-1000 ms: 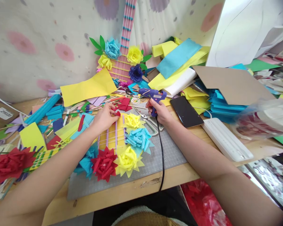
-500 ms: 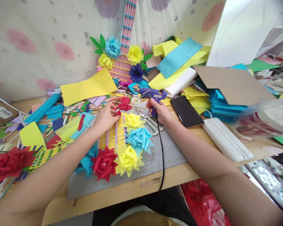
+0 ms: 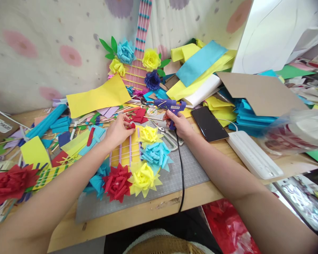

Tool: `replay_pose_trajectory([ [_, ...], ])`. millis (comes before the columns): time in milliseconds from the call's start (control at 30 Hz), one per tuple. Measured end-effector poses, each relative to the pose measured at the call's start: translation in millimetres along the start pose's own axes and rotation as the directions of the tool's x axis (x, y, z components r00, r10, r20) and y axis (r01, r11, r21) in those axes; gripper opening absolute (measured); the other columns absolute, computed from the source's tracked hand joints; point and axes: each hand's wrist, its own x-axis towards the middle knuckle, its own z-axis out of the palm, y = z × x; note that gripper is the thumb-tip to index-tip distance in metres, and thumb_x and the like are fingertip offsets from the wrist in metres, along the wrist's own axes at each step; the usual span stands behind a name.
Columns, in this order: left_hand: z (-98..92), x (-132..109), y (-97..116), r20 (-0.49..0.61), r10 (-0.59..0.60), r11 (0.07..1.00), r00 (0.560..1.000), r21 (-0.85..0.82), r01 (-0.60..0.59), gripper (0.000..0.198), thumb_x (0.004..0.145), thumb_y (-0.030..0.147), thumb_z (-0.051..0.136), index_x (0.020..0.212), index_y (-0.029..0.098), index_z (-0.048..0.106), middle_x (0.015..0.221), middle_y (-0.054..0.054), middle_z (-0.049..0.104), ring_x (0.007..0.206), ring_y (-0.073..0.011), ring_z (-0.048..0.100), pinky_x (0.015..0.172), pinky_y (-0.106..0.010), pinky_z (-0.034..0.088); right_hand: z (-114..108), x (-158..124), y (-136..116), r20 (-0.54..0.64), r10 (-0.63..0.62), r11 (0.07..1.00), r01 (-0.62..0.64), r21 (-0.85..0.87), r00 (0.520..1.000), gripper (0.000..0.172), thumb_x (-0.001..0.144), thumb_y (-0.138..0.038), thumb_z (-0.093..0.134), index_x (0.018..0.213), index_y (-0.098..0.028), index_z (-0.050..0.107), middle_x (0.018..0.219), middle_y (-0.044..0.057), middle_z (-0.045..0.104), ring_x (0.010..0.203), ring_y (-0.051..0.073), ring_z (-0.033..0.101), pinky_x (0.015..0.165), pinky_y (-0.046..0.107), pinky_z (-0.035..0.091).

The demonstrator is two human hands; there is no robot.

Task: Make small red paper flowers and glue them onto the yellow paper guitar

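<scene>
My left hand (image 3: 119,130) pinches a small red paper piece (image 3: 132,125) above the top edge of a yellow panel (image 3: 125,150) with purple strips and thin strings. Around that panel sit a red flower (image 3: 117,183), a blue flower (image 3: 156,154) and yellow flowers (image 3: 143,177). My right hand (image 3: 180,123) is wrapped round the handle of a blue glue gun (image 3: 169,104), whose nozzle points left, beyond the panel. Its black cord (image 3: 182,173) runs down over the table edge. Scissors (image 3: 165,132) lie partly behind my right hand.
A grey cutting mat (image 3: 193,173) lies under the panel. To the right are a black phone (image 3: 209,124) and a white power strip (image 3: 254,154). Paper scraps and sticks cover the left. At the back stands a pink guitar shape (image 3: 141,46) with flowers, beside stacked paper (image 3: 201,63).
The view has shifted very slightly. Both hands keep almost the same place and hold the same things.
</scene>
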Motion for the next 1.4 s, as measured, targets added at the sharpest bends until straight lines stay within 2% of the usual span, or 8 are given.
replay_pose_trajectory([
  [200,-28.5,4.9,-3.9,0.121,-0.055,0.963,0.991,-0.254,0.085,0.042,0.058,0.034,0.071,0.092,0.022,0.049,0.078,0.000,0.070,0.073,-0.0190,0.065,0.066,-0.029,0.047,2.3,-0.9,0.6,0.005,-0.025,0.983,0.026,-0.180,1.000,0.050,0.055,-0.065,0.072,0.062,-0.018,0.056,0.054,-0.003,0.054,0.044,0.005,0.042,0.042,0.022,0.036],
  [367,-45.2,0.2,-14.5,0.069,-0.087,0.974,0.994,-0.202,0.099,0.032,0.057,0.038,0.072,0.079,0.021,0.058,0.072,0.000,0.068,0.075,-0.0203,0.065,0.067,-0.030,0.048,4.1,-0.9,6.9,-0.020,-0.016,0.959,0.010,-0.284,1.000,0.043,0.056,-0.056,0.075,0.066,-0.017,0.061,0.062,0.000,0.063,0.045,0.007,0.044,0.045,0.023,0.037],
  [533,-36.3,-4.3,-25.8,0.085,-0.048,0.989,0.995,-0.139,0.060,0.026,0.055,0.039,0.072,0.067,0.019,0.060,0.067,-0.002,0.065,0.070,-0.0188,0.062,0.068,-0.029,0.048,7.1,-1.5,11.0,-0.037,-0.038,0.946,0.024,-0.324,0.999,0.037,0.054,-0.050,0.077,0.064,-0.018,0.062,0.057,-0.002,0.061,0.049,0.008,0.046,0.047,0.023,0.038],
  [733,-26.1,0.4,-27.3,0.070,-0.031,0.984,0.997,-0.170,0.043,0.027,0.058,0.037,0.071,0.074,0.019,0.059,0.070,-0.002,0.066,0.070,-0.0182,0.062,0.066,-0.029,0.048,7.2,-0.6,13.2,-0.039,-0.039,0.951,0.025,-0.307,0.998,0.037,0.053,-0.051,0.077,0.064,-0.019,0.065,0.059,-0.003,0.062,0.051,0.009,0.048,0.049,0.023,0.040],
  [867,-22.8,7.7,-23.2,0.041,-0.079,0.994,0.996,-0.075,0.082,0.025,0.060,0.038,0.070,0.073,0.021,0.058,0.067,-0.002,0.066,0.069,-0.0196,0.063,0.063,-0.029,0.047,5.0,1.0,16.9,-0.042,-0.034,0.951,0.019,-0.309,0.999,0.038,0.053,-0.052,0.077,0.066,-0.018,0.065,0.062,-0.001,0.064,0.054,0.011,0.051,0.049,0.023,0.042],
  [1000,-18.8,12.8,-16.5,0.027,-0.121,0.993,0.992,-0.003,0.121,0.027,0.055,0.039,0.072,0.070,0.021,0.058,0.064,0.000,0.065,0.068,-0.0204,0.064,0.060,-0.029,0.046,4.8,0.0,16.8,-0.025,-0.029,0.952,0.019,-0.304,0.999,0.038,0.056,-0.051,0.076,0.070,-0.018,0.065,0.064,-0.002,0.064,0.053,0.010,0.051,0.050,0.023,0.042],
  [1233,-12.3,13.7,-17.3,0.068,-0.118,0.980,0.991,-0.150,0.127,0.027,0.052,0.035,0.073,0.070,0.020,0.060,0.063,0.000,0.066,0.065,-0.0189,0.064,0.059,-0.028,0.047,5.2,0.4,15.3,-0.046,-0.013,0.948,-0.002,-0.319,0.999,0.035,0.057,-0.049,0.077,0.068,-0.018,0.065,0.063,-0.001,0.063,0.052,0.010,0.050,0.050,0.024,0.042],
  [1400,-19.8,9.9,-19.6,0.108,-0.122,0.963,0.987,-0.228,0.144,0.020,0.054,0.033,0.072,0.065,0.019,0.063,0.062,-0.002,0.067,0.063,-0.0182,0.063,0.062,-0.029,0.047,5.0,1.2,16.4,-0.043,-0.023,0.952,0.009,-0.307,0.999,0.034,0.057,-0.048,0.077,0.068,-0.019,0.065,0.061,-0.001,0.062,0.054,0.012,0.053,0.053,0.025,0.044],
])
